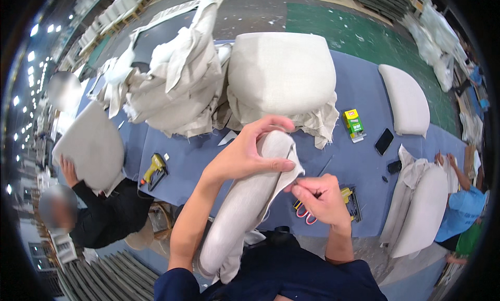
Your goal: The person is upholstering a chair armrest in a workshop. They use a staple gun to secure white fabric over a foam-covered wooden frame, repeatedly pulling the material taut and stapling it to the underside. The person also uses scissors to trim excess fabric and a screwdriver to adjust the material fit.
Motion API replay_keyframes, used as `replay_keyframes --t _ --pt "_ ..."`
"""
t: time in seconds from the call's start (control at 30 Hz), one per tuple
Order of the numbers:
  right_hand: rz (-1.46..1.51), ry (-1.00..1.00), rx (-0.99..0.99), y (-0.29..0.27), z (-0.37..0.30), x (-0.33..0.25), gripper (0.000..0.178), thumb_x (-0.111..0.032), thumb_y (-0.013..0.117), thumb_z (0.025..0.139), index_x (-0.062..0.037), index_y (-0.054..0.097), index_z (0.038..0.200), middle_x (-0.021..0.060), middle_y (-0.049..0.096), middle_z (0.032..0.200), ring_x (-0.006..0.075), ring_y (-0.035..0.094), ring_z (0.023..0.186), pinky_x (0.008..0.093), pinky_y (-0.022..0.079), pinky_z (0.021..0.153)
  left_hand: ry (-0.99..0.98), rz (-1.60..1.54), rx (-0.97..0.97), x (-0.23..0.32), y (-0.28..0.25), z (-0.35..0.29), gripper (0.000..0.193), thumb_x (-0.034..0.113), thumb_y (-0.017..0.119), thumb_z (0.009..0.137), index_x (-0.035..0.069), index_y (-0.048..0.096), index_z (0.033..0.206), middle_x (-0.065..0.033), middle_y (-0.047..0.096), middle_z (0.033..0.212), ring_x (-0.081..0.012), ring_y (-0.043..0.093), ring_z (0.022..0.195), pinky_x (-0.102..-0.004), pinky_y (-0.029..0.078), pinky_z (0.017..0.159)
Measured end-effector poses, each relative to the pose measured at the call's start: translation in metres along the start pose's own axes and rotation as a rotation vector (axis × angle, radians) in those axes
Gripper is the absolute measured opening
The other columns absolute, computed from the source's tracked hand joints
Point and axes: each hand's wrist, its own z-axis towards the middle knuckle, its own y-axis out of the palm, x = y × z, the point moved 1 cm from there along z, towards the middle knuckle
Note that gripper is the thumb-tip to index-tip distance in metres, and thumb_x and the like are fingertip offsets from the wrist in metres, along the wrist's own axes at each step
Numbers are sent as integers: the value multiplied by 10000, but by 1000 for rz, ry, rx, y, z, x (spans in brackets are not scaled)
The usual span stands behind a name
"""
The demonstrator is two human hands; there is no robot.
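Observation:
A padded beige cushion (pixel 229 228) stands on edge, tilted, between my forearms and against my dark clothing. My left hand (pixel 247 152) is wrapped over its far end, thumb on the near face and fingers bent around the top. Along the cushion's right side hangs a loose flap of cover fabric (pixel 292 168). My right hand (pixel 320 197) is closed in a pinch at that flap's edge; anything small between the fingertips is hidden. Just below the right hand lie scissors with red handles (pixel 305 214), and beside it a yellow staple gun (pixel 353 202).
Beige covered cushions (pixel 281 66) and heaped fabric (pixel 177 92) fill the table's far side. A green-yellow box (pixel 354 125), a black phone (pixel 384 141) and another yellow staple gun (pixel 153 172) lie on the blue tabletop (pixel 187 160). Co-workers handle cushions at left and right.

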Motion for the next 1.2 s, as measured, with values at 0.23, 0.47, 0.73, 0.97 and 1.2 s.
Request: replay_keyframes --t 0.23,0.47,0.73,0.97,1.2 --pt "-92 -20 65 -7 -6 -1 94 -40 663 930 2 742 961 80 575 588 125 547 478 298 390 480 -24 -59 -284 -6 10 38 377 141 884 733 29 685 1032 -58 715 1022 -136 661 981 -283 502 887" --pt "5 -57 -23 -20 -2 0 160 -113 639 964 15 684 879 152 499 589 216 397 466 368 337 491 -30 -92 -216 -7 13 38 268 101 836 764 14 672 957 -81 711 952 -156 666 907 -302 508 845" --pt "80 -256 6 -9 -29 19 249 -197 588 1023 25 649 929 129 486 609 203 419 525 356 360 531 -134 -225 -407 -3 19 58 218 143 656 906 8 554 768 -172 684 744 -254 659 746 -404 532 824" --pt "3 -387 17 12 -103 25 225 -133 553 1030 55 663 1086 137 653 720 246 660 662 356 494 626 -63 157 -310 85 15 -74 293 219 768 912 -52 673 968 -146 695 904 -236 645 823 -408 520 773" --pt "77 -478 239 24 -114 22 218 -113 561 1018 82 646 1062 127 665 738 222 637 640 354 489 623 -120 478 334 92 -4 -127 222 155 686 981 -55 665 914 -103 672 785 -153 614 776 -316 499 758"
